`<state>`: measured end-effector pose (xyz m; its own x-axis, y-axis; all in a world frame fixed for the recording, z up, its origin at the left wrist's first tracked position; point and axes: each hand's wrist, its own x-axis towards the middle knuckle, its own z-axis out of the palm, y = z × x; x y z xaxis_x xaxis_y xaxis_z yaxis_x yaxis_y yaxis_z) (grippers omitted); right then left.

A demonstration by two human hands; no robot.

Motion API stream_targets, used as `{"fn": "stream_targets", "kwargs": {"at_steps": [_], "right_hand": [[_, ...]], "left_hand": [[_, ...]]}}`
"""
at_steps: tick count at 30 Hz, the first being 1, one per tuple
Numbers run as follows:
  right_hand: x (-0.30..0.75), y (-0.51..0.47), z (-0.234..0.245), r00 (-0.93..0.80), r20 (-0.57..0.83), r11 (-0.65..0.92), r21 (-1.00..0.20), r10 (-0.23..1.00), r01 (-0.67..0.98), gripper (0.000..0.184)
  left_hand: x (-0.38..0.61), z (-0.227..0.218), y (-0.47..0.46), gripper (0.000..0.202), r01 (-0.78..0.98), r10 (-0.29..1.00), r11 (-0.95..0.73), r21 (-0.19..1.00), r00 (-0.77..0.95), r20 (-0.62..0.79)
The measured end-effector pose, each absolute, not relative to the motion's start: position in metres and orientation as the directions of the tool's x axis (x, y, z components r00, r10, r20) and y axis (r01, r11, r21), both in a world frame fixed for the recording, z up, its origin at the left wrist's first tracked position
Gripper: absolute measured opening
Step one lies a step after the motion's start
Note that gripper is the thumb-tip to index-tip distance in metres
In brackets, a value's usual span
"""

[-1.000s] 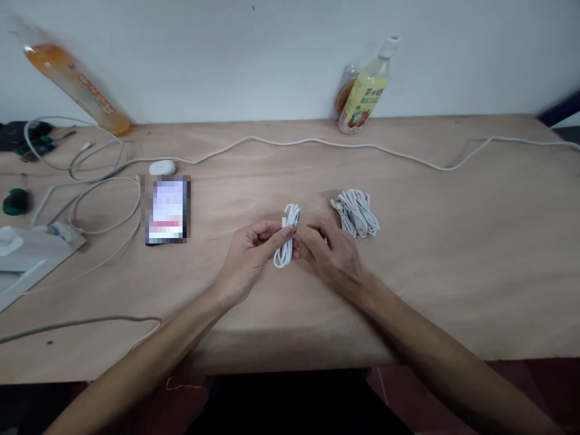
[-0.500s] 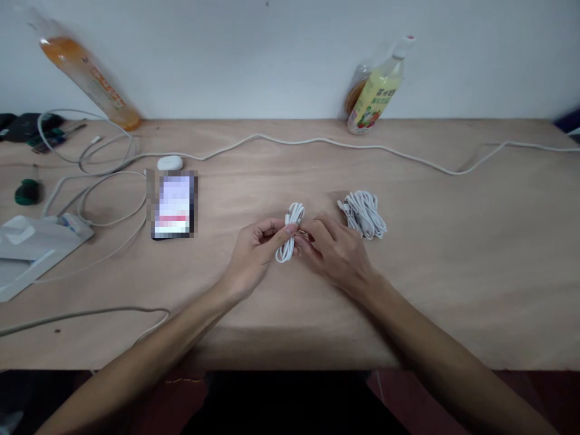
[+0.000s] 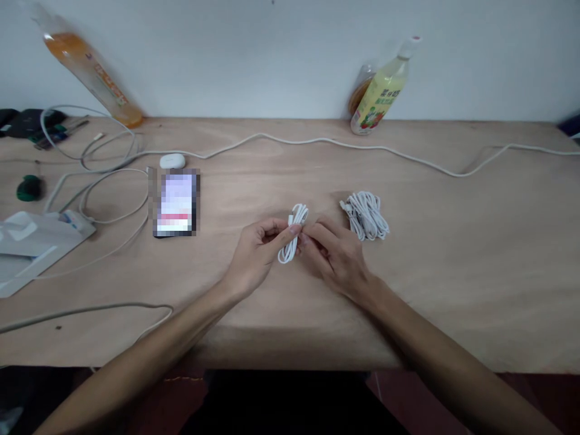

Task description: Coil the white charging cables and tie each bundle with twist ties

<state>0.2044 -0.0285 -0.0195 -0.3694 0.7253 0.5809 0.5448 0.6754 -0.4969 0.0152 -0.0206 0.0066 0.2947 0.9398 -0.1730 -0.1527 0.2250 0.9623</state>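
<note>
A small coiled white cable (image 3: 293, 232) is held upright between both my hands just above the wooden table (image 3: 453, 254). My left hand (image 3: 256, 254) pinches the coil's middle with thumb and fingers. My right hand (image 3: 335, 254) is closed on the same coil from the right, fingertips meeting the left thumb. A second bundled white cable (image 3: 366, 214) lies on the table just right of my right hand, untouched.
A phone (image 3: 176, 202) and a white earbud case (image 3: 173, 161) lie to the left. Loose white cords (image 3: 104, 181) and a white packet (image 3: 27, 241) are at far left. Two drink bottles (image 3: 383, 87) (image 3: 90, 72) lean on the wall. A long cord (image 3: 317, 142) crosses the back.
Both hands stayed on the coil with slight finger shifts. The camera view drifted a little, moving everything slightly right in the picture.
</note>
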Motion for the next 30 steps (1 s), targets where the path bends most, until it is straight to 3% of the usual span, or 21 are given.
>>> {"fn": "stream_targets", "kwargs": {"at_steps": [4,8,13,17,21,25,27,30], "right_hand": [[0.210,-0.024,-0.020,-0.435,0.633,0.747,-0.380,0.640,0.545,0.021],[0.212,-0.023,-0.016,-0.463,0.613,0.755,-0.391,0.641,0.527,0.025],[0.202,-0.030,-0.013,-0.339,0.563,0.654,-0.595,0.754,0.466,0.022],[0.195,-0.032,-0.010,-0.166,0.404,0.436,-0.840,0.900,0.321,0.022],[0.196,-0.026,-0.012,-0.056,0.258,0.263,-0.958,0.965,0.117,0.028],[0.199,-0.023,-0.017,-0.070,0.153,0.152,-0.988,0.986,-0.013,0.031],[0.199,-0.023,-0.018,-0.102,0.111,0.107,-0.993,0.989,-0.051,0.033],[0.198,-0.024,-0.017,-0.146,0.090,0.085,-0.995,0.985,-0.043,0.034]], "left_hand": [[0.012,0.008,-0.020,0.044,-0.175,0.896,0.336,0.926,0.364,-0.256],[0.007,0.012,-0.017,0.042,-0.152,0.860,0.382,0.912,0.419,-0.291],[0.007,0.012,-0.018,0.036,-0.185,0.886,0.350,0.919,0.385,-0.260],[0.007,0.008,-0.020,0.058,-0.205,0.899,0.308,0.929,0.384,-0.213],[0.005,0.006,-0.023,0.045,0.050,0.945,-0.016,0.999,0.326,-0.001],[0.006,0.004,-0.026,0.031,0.303,0.904,-0.399,0.866,0.289,0.315],[0.006,0.003,-0.027,0.025,0.302,0.873,-0.468,0.831,0.303,0.382],[0.006,0.000,-0.026,0.016,0.250,0.890,-0.430,0.868,0.282,0.359]]}}
